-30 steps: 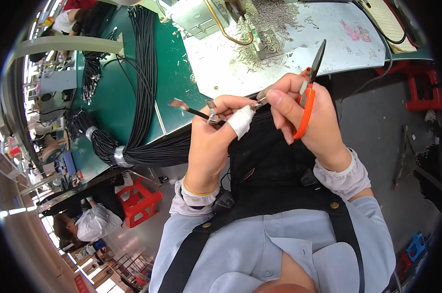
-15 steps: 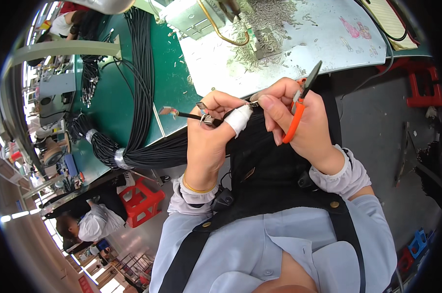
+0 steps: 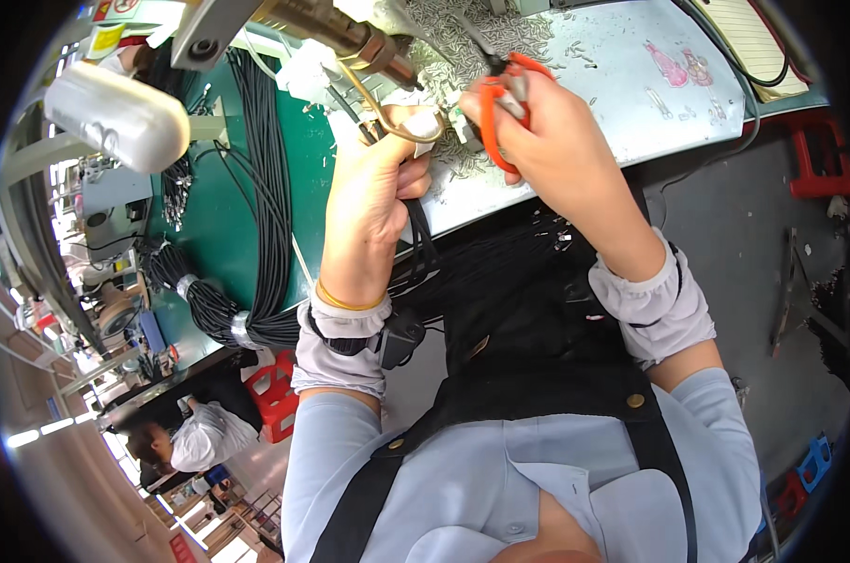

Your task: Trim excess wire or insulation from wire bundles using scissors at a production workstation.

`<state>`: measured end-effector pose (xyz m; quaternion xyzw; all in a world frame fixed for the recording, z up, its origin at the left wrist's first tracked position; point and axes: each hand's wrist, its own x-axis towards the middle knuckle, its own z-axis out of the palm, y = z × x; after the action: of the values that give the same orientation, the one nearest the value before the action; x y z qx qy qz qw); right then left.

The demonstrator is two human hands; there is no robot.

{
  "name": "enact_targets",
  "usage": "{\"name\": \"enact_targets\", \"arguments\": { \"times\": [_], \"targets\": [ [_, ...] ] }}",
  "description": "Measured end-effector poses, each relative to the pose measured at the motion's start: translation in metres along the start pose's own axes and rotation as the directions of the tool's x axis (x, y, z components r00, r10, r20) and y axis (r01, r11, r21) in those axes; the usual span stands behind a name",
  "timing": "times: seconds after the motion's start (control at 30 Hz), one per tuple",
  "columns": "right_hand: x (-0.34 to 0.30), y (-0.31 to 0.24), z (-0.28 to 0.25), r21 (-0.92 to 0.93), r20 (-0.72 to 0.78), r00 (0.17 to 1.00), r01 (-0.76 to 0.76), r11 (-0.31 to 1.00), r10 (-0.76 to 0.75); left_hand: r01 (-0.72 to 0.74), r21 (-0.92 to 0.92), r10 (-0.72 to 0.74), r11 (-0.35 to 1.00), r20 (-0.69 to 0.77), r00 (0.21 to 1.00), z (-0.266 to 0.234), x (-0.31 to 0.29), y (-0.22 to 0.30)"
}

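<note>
My left hand (image 3: 373, 178) is up at the bench machine (image 3: 378, 56), a white wrap on its thumb. Its fingers are closed on a black cable (image 3: 341, 101); several cables hang below the hand. A bent brass tube (image 3: 373, 103) of the machine passes in front of the fingers and hides the cable's tip. To the right, my right hand (image 3: 556, 127) is closed round orange-handled snips (image 3: 493, 122). Their dark jaws point up and away. The right fingertips come close to the machine's work point; whether they touch anything there is hidden.
Small metal pieces (image 3: 523, 33) lie heaped on the white metal plate (image 3: 622, 113). A long bundle of black cables (image 3: 273, 188) runs over the green bench (image 3: 204, 225). A white lamp-like head (image 3: 115, 117) hangs at upper left. Another person (image 3: 209, 436) sits at lower left.
Both hands have moved up and away from my lap to the machine, the left one with the cable. My right hand still has the snips.
</note>
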<state>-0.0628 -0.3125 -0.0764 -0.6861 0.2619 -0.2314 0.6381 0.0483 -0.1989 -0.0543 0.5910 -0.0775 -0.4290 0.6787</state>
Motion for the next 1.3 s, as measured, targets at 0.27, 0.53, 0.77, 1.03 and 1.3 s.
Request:
{"name": "enact_targets", "arguments": {
  "times": [0.27,0.53,0.77,1.03,1.3],
  "targets": [
    [0.014,0.002,0.002,-0.016,0.111,0.992,-0.06,0.998,0.062,0.091,0.008,-0.091,0.996,0.148,0.985,-0.009,0.009,0.009],
    [0.016,0.006,0.003,-0.044,0.097,0.995,0.009,0.999,-0.005,0.031,0.053,-0.036,0.998,0.098,0.994,-0.008,0.006,0.007],
    [0.014,0.005,0.003,-0.024,0.105,0.994,-0.036,0.999,0.038,-0.007,0.113,0.006,0.994,0.005,1.0,-0.004,0.002,0.005],
    [0.008,0.001,0.0,0.099,0.149,0.986,-0.091,0.991,0.076,-0.068,0.193,0.076,0.979,-0.035,0.997,0.002,-0.007,0.004],
    [-0.021,-0.016,-0.013,0.349,0.283,0.956,-0.179,0.92,0.079,0.059,-0.08,-0.034,0.995,0.288,0.957,-0.017,-0.042,-0.004]
  ]
}}
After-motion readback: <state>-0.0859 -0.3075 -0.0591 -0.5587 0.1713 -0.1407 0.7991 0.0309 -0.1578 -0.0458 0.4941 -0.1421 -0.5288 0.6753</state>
